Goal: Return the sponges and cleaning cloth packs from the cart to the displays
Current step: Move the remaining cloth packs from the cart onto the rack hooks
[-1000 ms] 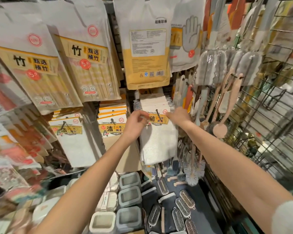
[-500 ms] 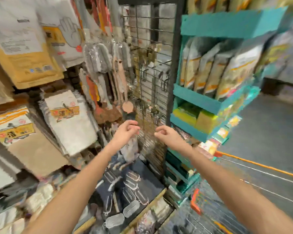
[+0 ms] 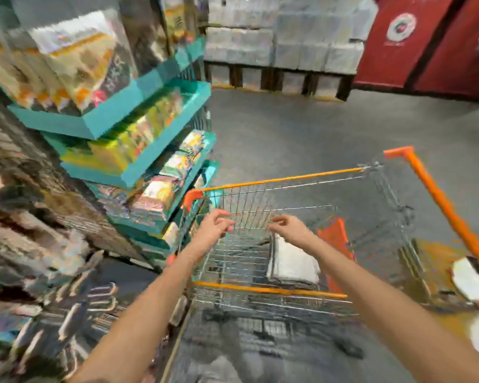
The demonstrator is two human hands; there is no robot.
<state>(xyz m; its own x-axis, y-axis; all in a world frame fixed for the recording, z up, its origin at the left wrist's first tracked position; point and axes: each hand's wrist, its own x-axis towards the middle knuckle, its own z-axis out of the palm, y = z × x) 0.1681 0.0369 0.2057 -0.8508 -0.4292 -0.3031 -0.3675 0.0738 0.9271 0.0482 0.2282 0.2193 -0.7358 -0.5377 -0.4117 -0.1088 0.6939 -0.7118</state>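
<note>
Attention swings from the hanging display of a second ago back to the cart (image 3: 288, 178), where left hand (image 3: 215, 226) and right hand (image 3: 289, 228) hover empty, fingers loosely curled, over a white cloth pack (image 3: 293, 262) lying in the basket, probably next to go back.

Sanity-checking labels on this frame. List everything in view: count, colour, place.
cart: one, silver wire with orange trim, centre right
pack: one seen clearly, white, on the cart's floor
shelves: several tiers, teal, left, holding blurred goods
pallet load: one, grey-white, at the back
panels: two, red, back right
floor: grey, beyond the cart
left hand: empty, fingers loosely curled, over the cart's left side
right hand: empty, loosely curled, above the pack
</note>
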